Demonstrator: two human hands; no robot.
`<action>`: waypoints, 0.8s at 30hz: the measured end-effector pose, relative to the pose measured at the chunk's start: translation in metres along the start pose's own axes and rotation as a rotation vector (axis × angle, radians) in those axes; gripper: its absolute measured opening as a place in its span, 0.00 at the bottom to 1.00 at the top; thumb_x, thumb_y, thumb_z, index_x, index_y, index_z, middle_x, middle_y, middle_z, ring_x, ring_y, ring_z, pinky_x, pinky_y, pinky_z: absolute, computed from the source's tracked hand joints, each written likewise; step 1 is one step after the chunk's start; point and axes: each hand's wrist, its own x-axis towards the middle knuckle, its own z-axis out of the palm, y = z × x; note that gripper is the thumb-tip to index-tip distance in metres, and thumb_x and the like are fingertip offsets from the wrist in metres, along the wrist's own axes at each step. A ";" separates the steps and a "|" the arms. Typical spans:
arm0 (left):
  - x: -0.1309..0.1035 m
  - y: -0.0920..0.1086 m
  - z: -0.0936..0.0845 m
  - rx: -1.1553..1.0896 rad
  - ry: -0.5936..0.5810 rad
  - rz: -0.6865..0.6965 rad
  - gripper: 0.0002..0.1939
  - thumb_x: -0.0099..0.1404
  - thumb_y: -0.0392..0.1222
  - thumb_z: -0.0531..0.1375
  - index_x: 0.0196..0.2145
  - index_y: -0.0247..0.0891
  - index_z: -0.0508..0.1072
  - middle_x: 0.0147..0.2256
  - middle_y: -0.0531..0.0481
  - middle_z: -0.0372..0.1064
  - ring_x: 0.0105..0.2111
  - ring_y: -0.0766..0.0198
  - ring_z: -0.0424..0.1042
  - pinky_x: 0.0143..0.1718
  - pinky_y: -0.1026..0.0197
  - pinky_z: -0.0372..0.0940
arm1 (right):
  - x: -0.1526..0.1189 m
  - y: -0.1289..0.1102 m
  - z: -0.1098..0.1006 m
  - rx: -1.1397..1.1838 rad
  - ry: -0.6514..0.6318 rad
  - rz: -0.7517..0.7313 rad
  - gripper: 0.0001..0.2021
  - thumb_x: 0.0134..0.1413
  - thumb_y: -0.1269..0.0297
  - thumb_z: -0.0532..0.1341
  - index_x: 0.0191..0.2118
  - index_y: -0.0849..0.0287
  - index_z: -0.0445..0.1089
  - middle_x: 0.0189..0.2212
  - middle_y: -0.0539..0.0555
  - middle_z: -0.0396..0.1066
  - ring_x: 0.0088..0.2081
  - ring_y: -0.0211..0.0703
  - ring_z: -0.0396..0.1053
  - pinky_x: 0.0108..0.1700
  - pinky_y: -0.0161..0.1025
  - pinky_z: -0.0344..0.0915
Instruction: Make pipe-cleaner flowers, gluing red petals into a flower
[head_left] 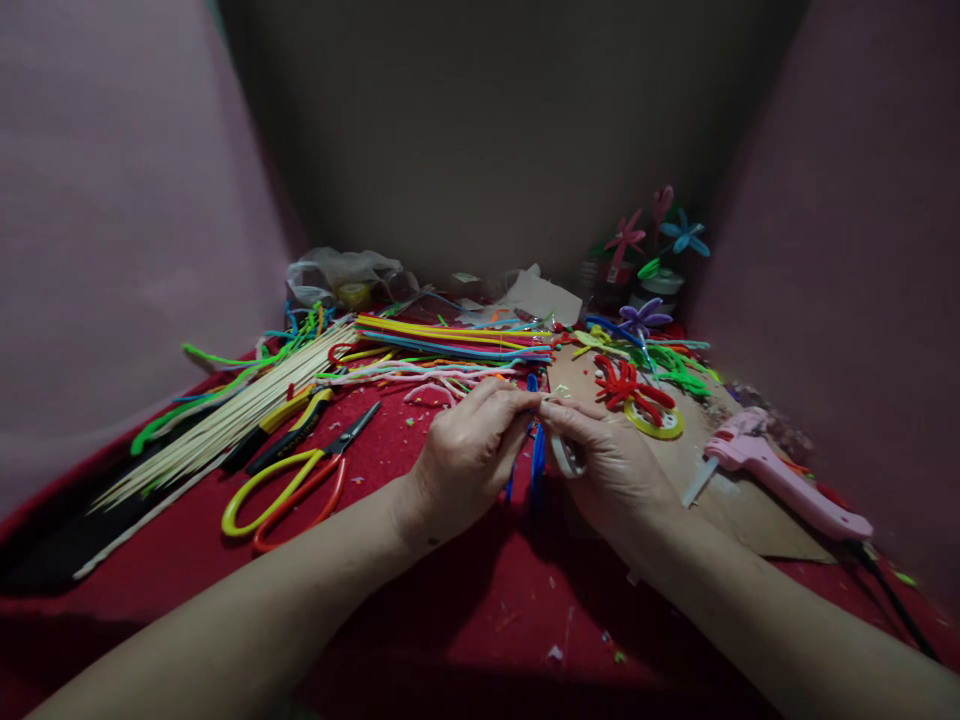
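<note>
My left hand [476, 440] and my right hand [600, 455] meet fingertip to fingertip above the middle of the red cloth [450, 600]. My left fingers are closed in a pinch around a blue fuzzy piece [538, 460], whose loops hang below and between the hands. In my right hand, fingers curled, is a pale roll of tape [566, 457]; its fingertips touch the left ones. What lies exactly between the fingertips is too small to make out.
Scissors [330, 475], pliers [289, 425] and thin sticks [240, 415] lie left. Coloured pipe cleaners [450, 340] lie behind the hands. On the right, cardboard [765, 515] bears a pink glue gun [787, 475], a red fuzzy bundle [626, 385] and yellow tape [667, 425]. Fuzzy flowers [684, 235] stand behind.
</note>
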 end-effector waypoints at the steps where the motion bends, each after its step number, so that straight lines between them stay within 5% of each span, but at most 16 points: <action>1: 0.001 0.001 -0.001 -0.024 0.006 -0.010 0.11 0.61 0.33 0.52 0.40 0.37 0.71 0.36 0.45 0.70 0.38 0.64 0.69 0.43 0.62 0.63 | -0.001 -0.001 0.001 -0.018 0.007 -0.010 0.05 0.32 0.70 0.68 0.24 0.58 0.75 0.22 0.48 0.71 0.24 0.34 0.64 0.28 0.32 0.60; 8: 0.001 0.000 -0.002 -0.108 0.077 -0.033 0.08 0.58 0.31 0.55 0.34 0.36 0.72 0.32 0.48 0.70 0.35 0.65 0.69 0.40 0.63 0.63 | -0.005 -0.004 0.003 -0.120 -0.011 -0.091 0.06 0.35 0.69 0.68 0.26 0.56 0.77 0.27 0.50 0.74 0.30 0.37 0.67 0.36 0.34 0.62; 16: 0.008 0.013 -0.009 -0.625 -0.041 -0.589 0.04 0.57 0.35 0.56 0.31 0.35 0.71 0.20 0.55 0.64 0.18 0.71 0.63 0.21 0.67 0.61 | -0.007 -0.006 -0.002 -0.284 -0.056 -0.173 0.04 0.40 0.66 0.67 0.28 0.55 0.77 0.25 0.49 0.70 0.26 0.34 0.63 0.31 0.34 0.59; 24: 0.011 0.005 -0.013 -1.029 -0.120 -0.712 0.05 0.54 0.37 0.61 0.30 0.35 0.72 0.16 0.56 0.65 0.13 0.74 0.60 0.12 0.71 0.57 | -0.007 -0.011 -0.006 -0.312 -0.130 -0.198 0.04 0.43 0.66 0.65 0.29 0.55 0.77 0.25 0.49 0.68 0.25 0.34 0.59 0.28 0.34 0.55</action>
